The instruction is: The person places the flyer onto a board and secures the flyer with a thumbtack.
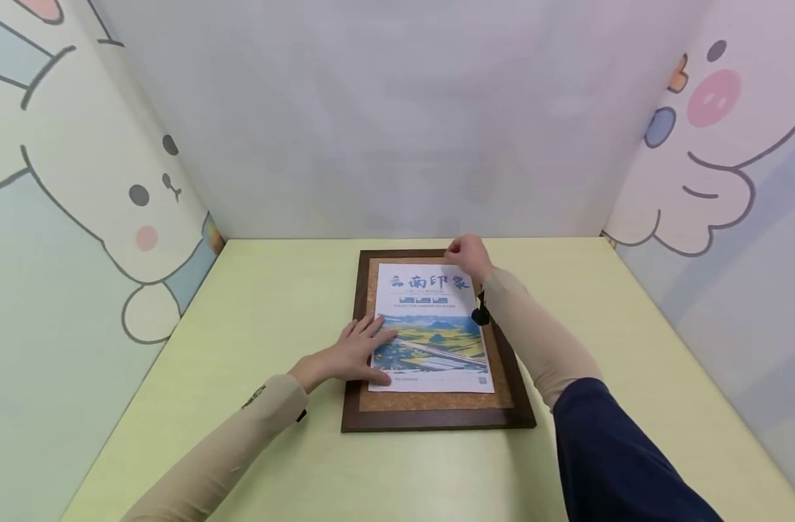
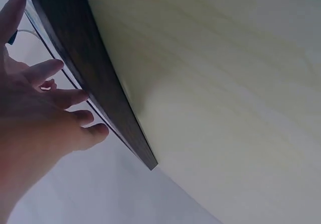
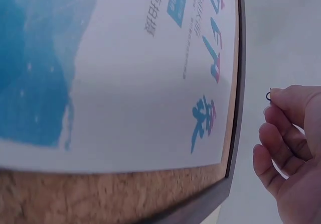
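My left hand (image 1: 347, 357) rests, fingers spread, across the left edge of the landscape poster (image 1: 437, 341) lying on the framed corkboard (image 1: 437, 419) on the surface (image 1: 273, 290), while my right fingers (image 3: 273, 141) pinch a small dark hook (image 3: 269, 96) near its far edge.

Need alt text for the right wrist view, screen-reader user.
A right hand pinches a small dark curved piece just off the edge of a framed board. Beside it, a white poster with blue artwork and Chinese characters lies on the cork surface, bordered by a dark frame.
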A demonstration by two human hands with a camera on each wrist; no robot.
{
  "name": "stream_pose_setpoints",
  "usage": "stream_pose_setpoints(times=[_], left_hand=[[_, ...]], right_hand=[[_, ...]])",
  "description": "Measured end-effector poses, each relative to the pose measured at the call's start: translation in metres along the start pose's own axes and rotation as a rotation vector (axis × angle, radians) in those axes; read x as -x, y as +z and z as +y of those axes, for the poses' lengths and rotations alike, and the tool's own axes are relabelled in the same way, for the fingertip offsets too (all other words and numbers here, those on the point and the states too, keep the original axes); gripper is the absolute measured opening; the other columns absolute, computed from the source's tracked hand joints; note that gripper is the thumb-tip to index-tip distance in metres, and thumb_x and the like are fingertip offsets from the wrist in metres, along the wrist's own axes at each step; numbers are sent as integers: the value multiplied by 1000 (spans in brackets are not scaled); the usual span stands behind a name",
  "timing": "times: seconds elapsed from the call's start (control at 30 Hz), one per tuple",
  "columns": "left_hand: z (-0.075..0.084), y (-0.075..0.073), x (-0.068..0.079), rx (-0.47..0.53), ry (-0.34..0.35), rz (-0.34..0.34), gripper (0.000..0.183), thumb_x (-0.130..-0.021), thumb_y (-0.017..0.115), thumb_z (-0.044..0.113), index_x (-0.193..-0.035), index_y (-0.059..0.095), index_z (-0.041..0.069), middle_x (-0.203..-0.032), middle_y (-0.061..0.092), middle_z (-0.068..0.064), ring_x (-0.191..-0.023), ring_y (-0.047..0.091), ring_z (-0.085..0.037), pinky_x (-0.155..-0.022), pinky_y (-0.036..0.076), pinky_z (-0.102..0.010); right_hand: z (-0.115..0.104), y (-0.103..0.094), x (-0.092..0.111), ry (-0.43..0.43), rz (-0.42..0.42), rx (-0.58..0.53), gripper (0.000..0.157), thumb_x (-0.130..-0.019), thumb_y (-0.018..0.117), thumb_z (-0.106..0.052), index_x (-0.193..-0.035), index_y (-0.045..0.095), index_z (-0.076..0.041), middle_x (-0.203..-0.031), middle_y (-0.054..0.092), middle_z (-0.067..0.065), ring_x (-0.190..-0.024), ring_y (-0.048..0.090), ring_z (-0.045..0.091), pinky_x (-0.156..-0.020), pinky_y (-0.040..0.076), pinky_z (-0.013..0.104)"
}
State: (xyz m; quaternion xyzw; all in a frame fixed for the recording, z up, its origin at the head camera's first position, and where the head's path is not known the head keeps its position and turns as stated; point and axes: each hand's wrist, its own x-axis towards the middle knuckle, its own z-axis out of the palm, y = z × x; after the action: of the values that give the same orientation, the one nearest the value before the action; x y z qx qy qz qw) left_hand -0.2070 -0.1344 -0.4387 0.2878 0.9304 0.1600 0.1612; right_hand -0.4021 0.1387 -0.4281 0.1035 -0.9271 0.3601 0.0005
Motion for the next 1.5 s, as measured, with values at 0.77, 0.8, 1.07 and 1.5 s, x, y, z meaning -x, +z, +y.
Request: stream_pose_setpoints(times=[0.77, 0.8, 1.07, 1.5], left_hand=[[1, 4, 2, -50, 4, -29, 88, -84, 65, 56, -153, 27, 18, -163, 9, -17, -151, 2, -36, -117, 4, -62], [0, 4, 1, -51, 2, -30, 88, -84, 65, 56, -153, 27, 18, -163, 9, -16, -152, 2, -35, -117, 4, -62], [0, 3, 2, -43, -7, -38, 88, -85, 64, 56, -154, 25, 19, -163, 8, -15, -152, 0, -35, -117, 3, -62], [-2, 4, 3, -31, 5, -34, 87, -86, 64, 55, -154, 25, 17, -163, 7, -16, -151, 1, -36, -116, 3, -63]], right_hand=[[-14, 47, -11, -121, -43, 258, 18, -95, 58, -15, -96, 74, -6, -97, 71, 13, -75, 62, 23, -75, 51, 40], [-14, 48, -11, -128, -43, 271, 18, -95, 58, -14, -96, 74, -6, -96, 71, 13, -74, 61, 23, -75, 51, 40], [-19, 49, -14, -164, -47, 336, 16, -95, 59, -14, -97, 72, -5, -98, 70, 13, -78, 61, 24, -77, 50, 40], [-18, 47, -15, -229, -75, 425, 14, -95, 58, -12, -90, 69, -6, -90, 67, 12, -71, 55, 22, -68, 42, 35]])
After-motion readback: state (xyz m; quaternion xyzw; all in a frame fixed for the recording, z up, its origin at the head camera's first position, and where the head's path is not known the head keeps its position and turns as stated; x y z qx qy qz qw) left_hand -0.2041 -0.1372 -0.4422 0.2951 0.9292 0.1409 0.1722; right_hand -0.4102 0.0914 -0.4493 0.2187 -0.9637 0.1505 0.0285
